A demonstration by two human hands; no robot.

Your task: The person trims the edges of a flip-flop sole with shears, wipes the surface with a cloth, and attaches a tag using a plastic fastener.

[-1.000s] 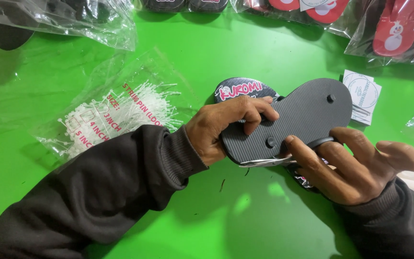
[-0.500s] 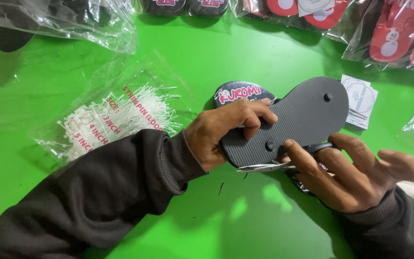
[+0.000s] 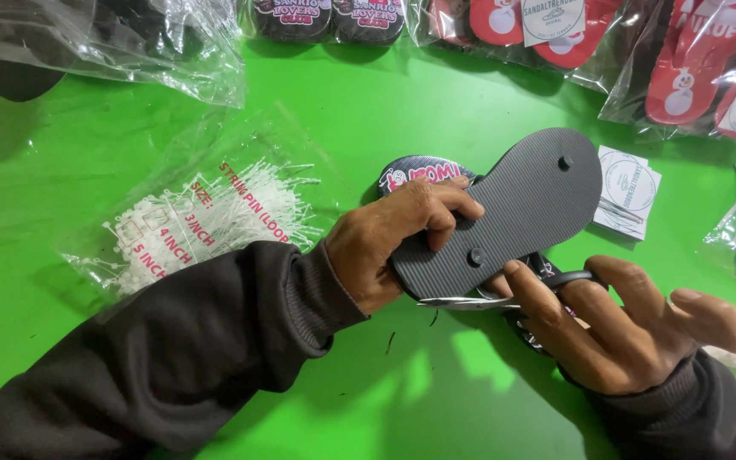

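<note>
- Grey flip-flop sole (image 3: 513,213): matt foam-like rubber, finely ribbed, with two round plugs.
- Scissors (image 3: 479,300): shiny metal blades, dark plastic handle.
- Table (image 3: 385,111): smooth bright green surface with a soft sheen.
- Bag of loop pins (image 3: 206,217): glossy, crinkled clear plastic holding thin white plastic pins.
- Sleeves (image 3: 172,358): dark, matt knitted cloth.

Both arms wear the same dark charcoal long sleeves of soft, slightly fuzzy knit — the left sleeve (image 3: 172,358) broad and creased, ending in a ribbed cuff at the wrist, the right sleeve (image 3: 683,417) with a like cuff — while the 2 hands are bare, with no rings, watch or gloves.
</note>
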